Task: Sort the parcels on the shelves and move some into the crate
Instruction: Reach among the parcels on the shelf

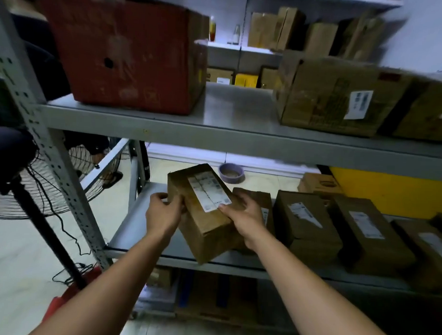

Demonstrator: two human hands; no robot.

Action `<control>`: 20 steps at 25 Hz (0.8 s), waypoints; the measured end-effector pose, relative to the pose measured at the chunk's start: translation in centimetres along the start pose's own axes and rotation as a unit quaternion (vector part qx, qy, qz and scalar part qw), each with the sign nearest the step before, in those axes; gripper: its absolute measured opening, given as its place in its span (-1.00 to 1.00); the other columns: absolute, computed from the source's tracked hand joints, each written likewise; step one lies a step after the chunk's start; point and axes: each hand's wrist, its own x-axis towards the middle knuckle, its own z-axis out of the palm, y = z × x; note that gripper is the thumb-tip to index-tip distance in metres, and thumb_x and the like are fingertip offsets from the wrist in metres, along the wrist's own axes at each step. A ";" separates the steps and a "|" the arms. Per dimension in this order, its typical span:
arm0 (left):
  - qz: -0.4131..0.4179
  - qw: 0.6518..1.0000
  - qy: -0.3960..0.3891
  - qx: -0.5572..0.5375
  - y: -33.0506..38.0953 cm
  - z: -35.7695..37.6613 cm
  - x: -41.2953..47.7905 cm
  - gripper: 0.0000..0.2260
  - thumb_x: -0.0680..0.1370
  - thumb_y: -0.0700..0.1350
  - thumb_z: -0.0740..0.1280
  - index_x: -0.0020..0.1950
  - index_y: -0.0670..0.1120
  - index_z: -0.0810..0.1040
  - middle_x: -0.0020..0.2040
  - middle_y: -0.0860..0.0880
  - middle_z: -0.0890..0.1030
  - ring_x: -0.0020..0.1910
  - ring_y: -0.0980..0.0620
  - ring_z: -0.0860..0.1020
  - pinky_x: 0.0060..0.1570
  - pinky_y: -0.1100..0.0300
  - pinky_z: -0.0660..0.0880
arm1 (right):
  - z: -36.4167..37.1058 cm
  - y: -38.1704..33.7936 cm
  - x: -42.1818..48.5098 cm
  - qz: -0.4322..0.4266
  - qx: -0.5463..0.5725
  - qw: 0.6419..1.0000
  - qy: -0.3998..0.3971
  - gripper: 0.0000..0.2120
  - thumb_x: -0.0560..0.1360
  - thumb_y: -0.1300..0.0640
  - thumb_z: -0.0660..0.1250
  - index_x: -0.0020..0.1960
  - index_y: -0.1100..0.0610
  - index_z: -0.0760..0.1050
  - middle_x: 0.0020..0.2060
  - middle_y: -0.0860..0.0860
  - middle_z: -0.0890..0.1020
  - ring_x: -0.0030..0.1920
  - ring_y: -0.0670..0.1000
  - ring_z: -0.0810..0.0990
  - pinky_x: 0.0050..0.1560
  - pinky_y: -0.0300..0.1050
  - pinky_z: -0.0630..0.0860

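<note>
Where the grey metal lower shelf [131, 229] lies bare at its left end, between the perforated upright post [52, 149] and the row of brown labelled cartons [305, 220], we hold the oblong brown cardboard parcel with white labels [208, 224] tilted, near corner past the front edge. Left hand [163, 213] pinches its left side; right hand [243, 215] grips its right, thumb on the label. Grey upper shelf [216, 132] close overhead.

hands [163, 214] 2 | red carton [123, 53] 1 | bowl [231, 172] 1 | parcels [305, 220], lower shelf, at least 5
</note>
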 end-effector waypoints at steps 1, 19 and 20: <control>-0.010 1.000 -0.005 -0.012 0.7 -0.1 -0.7 -0.39 0.39 0.34 0.35 0.31 0.02 0.38 0.18 -0.12 0.64 0.04 -0.14 0.66 0.02 -0.07 0.64 | -1.6 -0.7 -0.8 -0.016 -0.010 1.000 -0.008 -0.36 0.41 0.13 0.58 0.43 -0.03 0.44 0.26 -0.06 0.56 0.17 -0.03 0.56 0.04 -0.12 0.59; 0.048 0.969 -0.240 0.015 7.6 0.2 -9.1 -0.58 0.40 0.12 0.56 0.17 0.00 0.60 0.02 -0.05 0.74 -0.03 -0.10 0.71 -0.01 -0.08 0.66 | -13.2 -8.4 -9.3 -0.156 -0.206 0.961 -0.102 -0.30 0.35 0.20 0.60 0.40 -0.15 0.45 0.22 -0.23 0.53 0.21 -0.14 0.53 0.25 0.00 0.58; 0.060 0.971 -0.233 -0.015 7.3 0.4 -8.9 -0.64 0.45 0.04 0.57 0.18 -0.02 0.61 0.03 -0.05 0.75 -0.01 -0.08 0.72 0.05 -0.12 0.65 | -13.1 -7.9 -9.1 -0.171 -0.189 0.965 -0.064 -0.28 0.34 0.16 0.62 0.41 -0.14 0.43 0.26 -0.22 0.53 0.24 -0.13 0.52 0.28 0.05 0.56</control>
